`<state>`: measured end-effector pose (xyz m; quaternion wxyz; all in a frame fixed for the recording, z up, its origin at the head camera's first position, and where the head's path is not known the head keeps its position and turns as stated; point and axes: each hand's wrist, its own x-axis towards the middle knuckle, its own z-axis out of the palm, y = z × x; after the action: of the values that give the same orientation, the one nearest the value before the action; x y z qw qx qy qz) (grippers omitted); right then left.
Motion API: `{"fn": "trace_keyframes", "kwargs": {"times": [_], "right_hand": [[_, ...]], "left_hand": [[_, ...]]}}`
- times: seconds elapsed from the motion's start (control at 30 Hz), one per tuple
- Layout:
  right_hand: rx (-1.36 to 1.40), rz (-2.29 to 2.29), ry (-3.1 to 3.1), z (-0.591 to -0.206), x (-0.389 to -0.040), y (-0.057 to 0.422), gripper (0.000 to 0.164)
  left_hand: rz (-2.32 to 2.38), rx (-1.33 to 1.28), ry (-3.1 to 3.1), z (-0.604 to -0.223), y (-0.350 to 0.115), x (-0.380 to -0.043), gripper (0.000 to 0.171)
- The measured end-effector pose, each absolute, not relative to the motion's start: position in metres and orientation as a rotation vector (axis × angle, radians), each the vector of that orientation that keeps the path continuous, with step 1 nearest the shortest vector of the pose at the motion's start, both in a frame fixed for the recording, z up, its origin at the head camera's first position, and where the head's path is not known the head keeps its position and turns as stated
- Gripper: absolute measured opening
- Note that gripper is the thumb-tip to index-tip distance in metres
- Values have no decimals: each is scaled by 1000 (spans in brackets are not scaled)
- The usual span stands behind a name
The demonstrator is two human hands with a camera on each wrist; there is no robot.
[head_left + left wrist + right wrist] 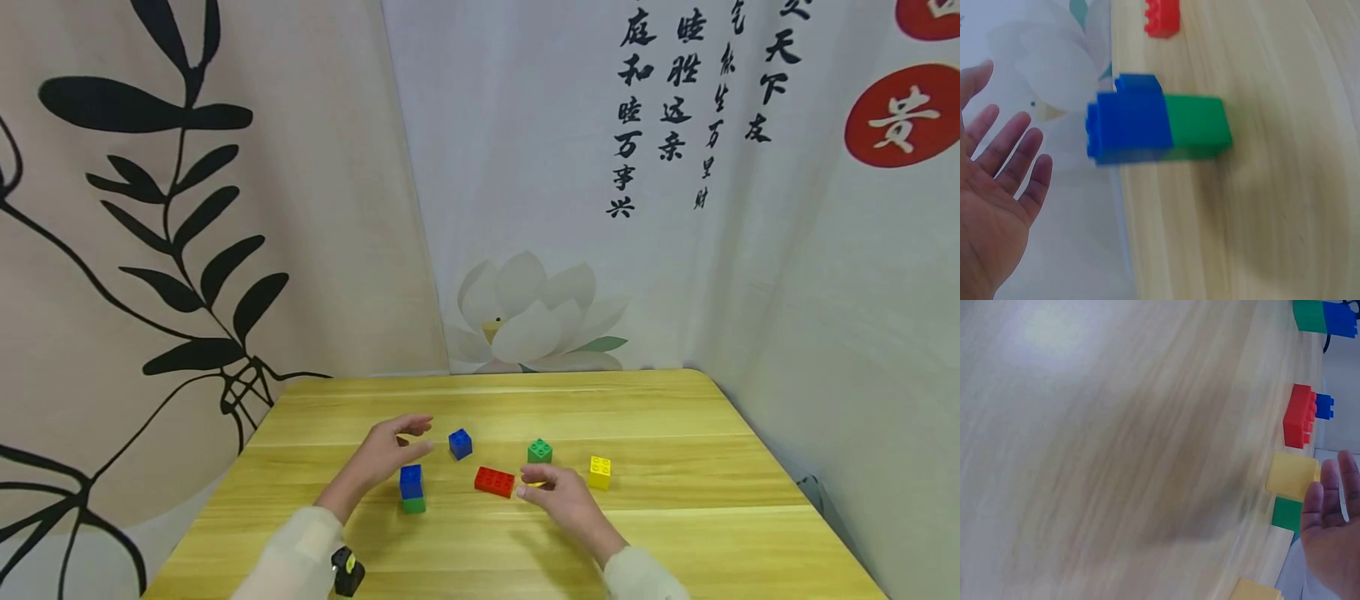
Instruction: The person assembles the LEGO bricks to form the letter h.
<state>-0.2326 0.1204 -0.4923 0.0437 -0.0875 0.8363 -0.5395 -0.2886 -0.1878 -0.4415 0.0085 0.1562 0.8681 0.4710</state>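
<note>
My left hand [386, 450] hovers with loosely spread fingers above and beside a stack: a blue brick [410, 480] on a green brick [414, 505]. In the left wrist view the palm [991, 219] holds nothing. My right hand [564, 498] is close to a yellow brick [1291, 475], which it mostly covers in the head view. Its fingers are relaxed and grip nothing; whether they touch that brick I cannot tell. Between the hands lies a red brick [494, 482], studs up.
Farther back stand a single blue brick [461, 444] and a green brick [539, 451]. Another yellow brick [599, 472] sits right of the right hand. The wooden table [720, 550] ends at a printed curtain [337, 208]. A black device [347, 572] is at the left wrist.
</note>
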Motion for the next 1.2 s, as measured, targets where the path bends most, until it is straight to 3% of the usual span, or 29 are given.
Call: {"fn": "trace_keyframes", "kwargs": {"times": [0.43, 1.2], "right_hand": [[-163, -1751, 2569, -488, -238, 133, 40], [70, -1741, 2751, -488, -245, 165, 37]], "left_hand": [[1529, 572, 2656, -440, -141, -285, 44], [1574, 492, 2566, -482, -85, -267, 41]]}}
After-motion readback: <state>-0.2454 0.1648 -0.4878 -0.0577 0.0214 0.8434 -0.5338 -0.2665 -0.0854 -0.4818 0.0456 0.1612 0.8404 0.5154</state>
